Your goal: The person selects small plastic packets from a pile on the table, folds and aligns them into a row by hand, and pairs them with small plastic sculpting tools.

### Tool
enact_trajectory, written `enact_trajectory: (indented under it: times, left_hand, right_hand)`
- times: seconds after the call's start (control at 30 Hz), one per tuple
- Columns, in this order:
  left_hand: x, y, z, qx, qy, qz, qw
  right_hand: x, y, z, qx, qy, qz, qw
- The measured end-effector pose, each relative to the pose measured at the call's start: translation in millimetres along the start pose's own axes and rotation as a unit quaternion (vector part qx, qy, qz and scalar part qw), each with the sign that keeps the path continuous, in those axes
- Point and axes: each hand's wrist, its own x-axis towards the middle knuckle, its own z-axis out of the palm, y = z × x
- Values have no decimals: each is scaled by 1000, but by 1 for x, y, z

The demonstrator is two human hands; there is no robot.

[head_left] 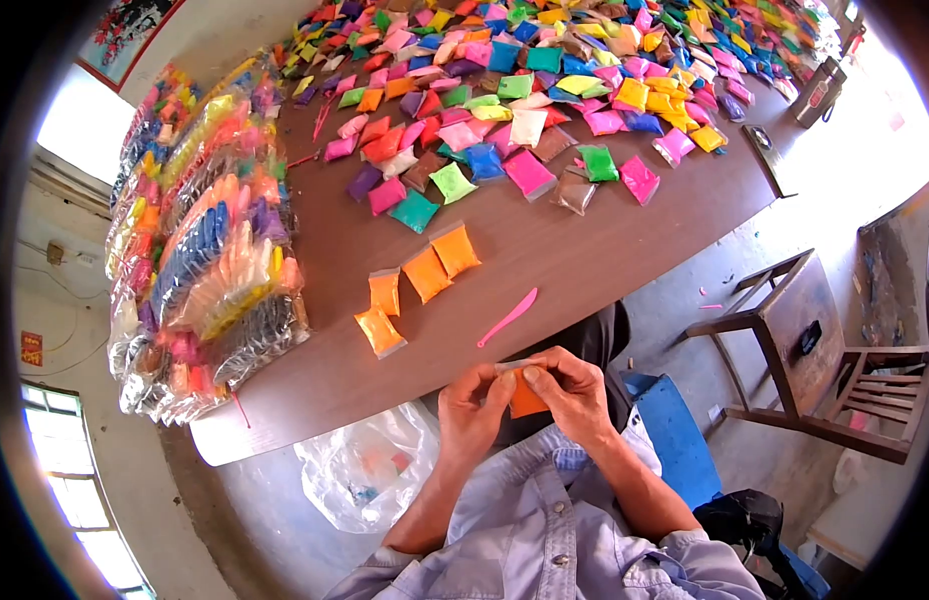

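An orange packet (526, 398) hangs between my two hands, in front of the shirt and just off the table's near edge. My left hand (477, 405) pinches the left end of its clear top strip, and my right hand (573, 392) pinches the right end. Beyond my hands a pink plastic knife (508, 318) lies on the brown table (335, 240). Several other orange packets lie to its left, among them one (381, 332) at the lower left and one (455, 249) at the upper right of the group.
A large heap of coloured packets (530, 127) covers the far part of the table. Bundled clear bags of coloured pieces (210, 240) stand at the left. A flask (821, 92) is at the far right. Beside the table are a wooden chair (800, 335) and a plastic bag (370, 470).
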Motion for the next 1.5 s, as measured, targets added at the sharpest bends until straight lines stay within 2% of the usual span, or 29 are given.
enact_trajectory:
  times: [0.13,0.23,0.27,0.3,0.4,0.57,0.63,0.7,0.77,0.83,0.9,0.93,1.0,1.03,1.13,1.27,1.3,1.37,1.43,1.47,1.5]
  left_hand:
    - [1,3,1,-12,-4,11,1000]
    - [0,10,6,-54,17,-39,998]
    - [0,6,6,-54,17,-39,998]
    - [1,-1,4,-20,20,-31,999]
    - [2,4,-2,49,21,-6,999]
    - [0,8,-7,117,33,22,992]
    - [0,4,-11,120,42,26,992]
    - [3,-10,-26,103,136,18,985]
    - [5,2,-48,97,204,-21,974]
    - [8,7,-71,96,217,-14,971]
    - [11,3,-98,229,208,79,948]
    - [13,6,-107,231,210,79,947]
    - [20,12,-120,355,221,76,905]
    - [23,11,-125,355,221,77,905]
    - [29,10,-133,389,280,179,860]
    - [9,4,-155,433,264,137,851]
    - [4,3,-165,471,233,57,849]
    - [0,2,-170,504,203,-26,839]
    - [9,14,-153,496,233,54,835]
    - [12,18,-150,496,235,53,834]
    - [17,23,-148,462,221,63,856]
  right_hand:
    - [-1,4,-3,0,2,26,1000]
    - [-1,2,-3,-57,23,10,998]
    - [0,-3,-3,-123,17,-9,992]
    - [1,-6,-2,-188,8,-28,982]
    - [2,-9,0,-234,15,-42,971]
    - [0,-16,0,-223,-11,3,975]
    - [-1,-18,3,-165,-24,94,982]
    - [-2,-17,0,-171,-31,104,979]
    - [-2,-11,-5,-90,-3,89,992]
    - [2,-8,-10,-81,-8,82,993]
    - [5,-4,-12,-73,-5,59,996]
    - [6,3,-15,-77,-9,48,996]
    - [7,2,-13,-77,-4,46,996]
    - [7,1,-12,-77,3,45,996]
    - [7,-3,-10,-35,36,69,996]
    - [10,3,-21,9,65,54,996]
    - [11,1,-22,-1,67,50,997]
    - [13,-4,-14,17,86,39,995]
    - [13,4,-18,4,89,33,995]
    - [13,6,-19,-8,95,23,995]
    - [14,7,-18,-7,92,21,995]
